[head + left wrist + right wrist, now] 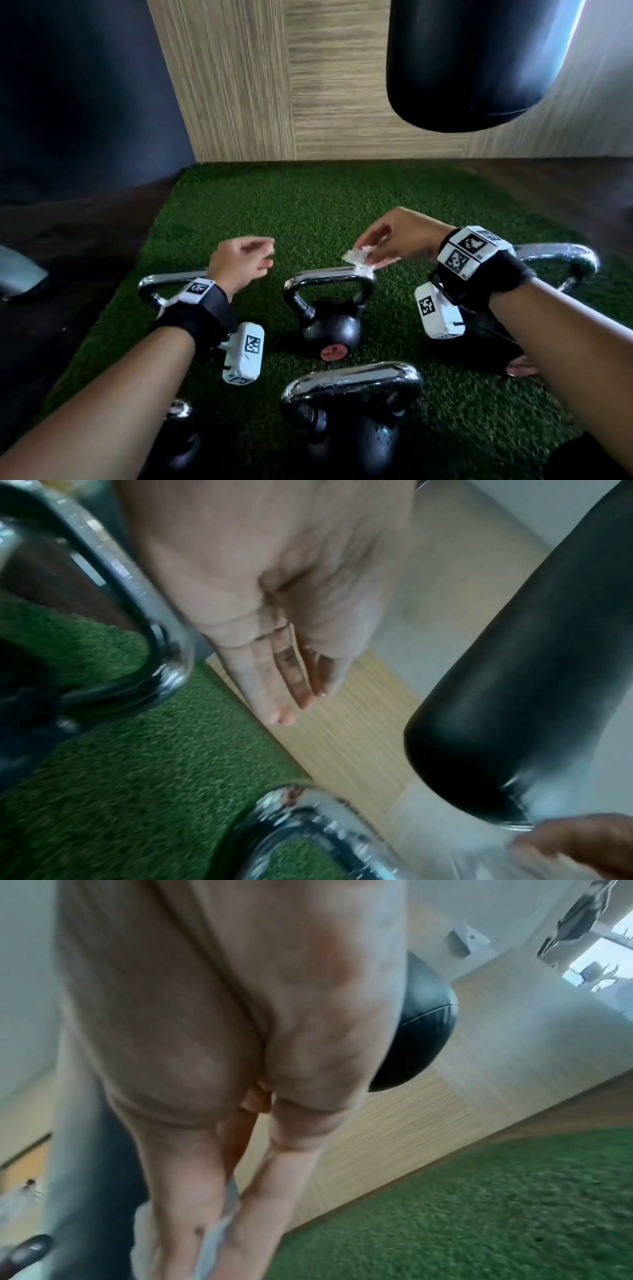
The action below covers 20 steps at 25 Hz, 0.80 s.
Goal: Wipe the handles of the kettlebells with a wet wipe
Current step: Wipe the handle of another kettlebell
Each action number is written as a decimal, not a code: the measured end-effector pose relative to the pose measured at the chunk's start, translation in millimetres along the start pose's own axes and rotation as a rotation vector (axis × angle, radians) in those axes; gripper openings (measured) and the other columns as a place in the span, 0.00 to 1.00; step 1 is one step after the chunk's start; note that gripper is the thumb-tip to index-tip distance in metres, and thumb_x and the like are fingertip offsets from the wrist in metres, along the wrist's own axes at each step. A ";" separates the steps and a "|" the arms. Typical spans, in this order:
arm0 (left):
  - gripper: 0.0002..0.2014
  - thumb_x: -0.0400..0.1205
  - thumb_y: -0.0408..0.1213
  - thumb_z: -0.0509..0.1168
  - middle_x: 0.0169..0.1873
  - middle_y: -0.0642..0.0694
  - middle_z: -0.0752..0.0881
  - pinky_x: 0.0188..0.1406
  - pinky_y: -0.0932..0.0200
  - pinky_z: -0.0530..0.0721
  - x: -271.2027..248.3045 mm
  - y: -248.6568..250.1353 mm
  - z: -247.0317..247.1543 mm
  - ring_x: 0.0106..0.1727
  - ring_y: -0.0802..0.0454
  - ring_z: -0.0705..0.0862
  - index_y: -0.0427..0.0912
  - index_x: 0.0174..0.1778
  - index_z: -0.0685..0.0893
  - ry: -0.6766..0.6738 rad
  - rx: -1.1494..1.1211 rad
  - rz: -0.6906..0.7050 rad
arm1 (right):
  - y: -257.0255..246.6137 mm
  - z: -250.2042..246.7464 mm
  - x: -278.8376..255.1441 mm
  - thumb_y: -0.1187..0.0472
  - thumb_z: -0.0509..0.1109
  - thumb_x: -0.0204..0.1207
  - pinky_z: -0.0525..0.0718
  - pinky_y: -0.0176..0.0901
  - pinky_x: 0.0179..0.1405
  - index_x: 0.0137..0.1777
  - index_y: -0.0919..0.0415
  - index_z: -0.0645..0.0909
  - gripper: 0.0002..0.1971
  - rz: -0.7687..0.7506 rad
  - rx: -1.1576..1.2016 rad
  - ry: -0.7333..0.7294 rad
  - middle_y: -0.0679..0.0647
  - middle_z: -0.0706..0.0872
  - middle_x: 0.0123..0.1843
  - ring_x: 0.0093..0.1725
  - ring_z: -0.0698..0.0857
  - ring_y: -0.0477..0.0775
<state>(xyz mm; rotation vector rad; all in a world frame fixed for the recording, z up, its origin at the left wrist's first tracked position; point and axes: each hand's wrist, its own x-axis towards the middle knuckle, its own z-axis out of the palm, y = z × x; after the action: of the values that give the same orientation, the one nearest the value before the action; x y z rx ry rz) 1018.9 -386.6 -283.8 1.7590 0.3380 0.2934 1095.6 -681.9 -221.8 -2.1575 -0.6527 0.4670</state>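
Several black kettlebells with chrome handles stand on green turf (308, 212). The middle kettlebell (330, 329) has its handle (325, 275) just below my right hand (380, 243), which pinches a crumpled white wet wipe (358, 260) whose lower end touches the handle's right corner. In the right wrist view the wipe (212, 1240) shows between the fingers. My left hand (243, 262) hovers left of that handle, empty, fingers relaxed; the left wrist view shows its straight fingers (274, 685). A nearer kettlebell (352, 411) stands in front.
A black punching bag (472, 65) hangs above the turf's far right. Another chrome handle (561, 255) sits behind my right wrist, one more (161, 279) under my left wrist. A wood-panelled wall (308, 85) bounds the far side; dark floor lies to the left.
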 end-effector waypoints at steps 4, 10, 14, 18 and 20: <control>0.10 0.86 0.46 0.67 0.46 0.44 0.93 0.43 0.60 0.93 -13.9 56.3 19.6 0.44 0.52 0.93 0.45 0.51 0.89 -0.322 -0.091 -0.053 | -34.3 10.1 -5.1 0.67 0.86 0.59 0.92 0.40 0.44 0.50 0.61 0.89 0.18 -0.260 0.223 0.144 0.53 0.95 0.45 0.44 0.93 0.49; 0.07 0.85 0.35 0.68 0.38 0.41 0.93 0.37 0.58 0.93 -19.2 74.9 47.0 0.35 0.51 0.92 0.35 0.49 0.90 -0.385 -0.187 -0.045 | -36.5 31.9 -2.7 0.63 0.91 0.56 0.92 0.44 0.45 0.46 0.57 0.87 0.20 -0.293 0.175 0.402 0.51 0.94 0.39 0.40 0.93 0.47; 0.09 0.84 0.27 0.67 0.36 0.42 0.94 0.35 0.62 0.92 -13.6 57.1 45.6 0.34 0.53 0.93 0.27 0.58 0.87 -0.434 -0.228 -0.076 | -21.9 42.2 7.7 0.50 0.90 0.56 0.84 0.37 0.37 0.43 0.52 0.85 0.20 -0.309 -0.087 0.558 0.47 0.88 0.40 0.36 0.82 0.41; 0.12 0.80 0.34 0.75 0.46 0.48 0.95 0.52 0.65 0.89 0.1 47.2 45.5 0.46 0.58 0.92 0.39 0.60 0.92 -0.356 0.285 0.224 | 27.1 33.7 15.5 0.51 0.87 0.63 0.81 0.34 0.42 0.65 0.38 0.81 0.29 -0.149 -0.094 0.333 0.47 0.80 0.63 0.49 0.84 0.44; 0.10 0.80 0.39 0.76 0.51 0.53 0.94 0.55 0.69 0.85 3.8 42.6 52.0 0.51 0.63 0.91 0.47 0.57 0.94 -0.216 0.539 0.437 | 64.5 30.9 20.1 0.68 0.83 0.66 0.82 0.40 0.37 0.68 0.44 0.80 0.32 0.022 0.057 0.356 0.52 0.83 0.63 0.47 0.85 0.48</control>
<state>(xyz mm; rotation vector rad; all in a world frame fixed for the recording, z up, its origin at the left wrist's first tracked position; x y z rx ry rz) 1044.8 -440.6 -253.0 2.3709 -0.1480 0.3374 1114.1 -685.8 -293.7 -2.1228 -0.4123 0.1042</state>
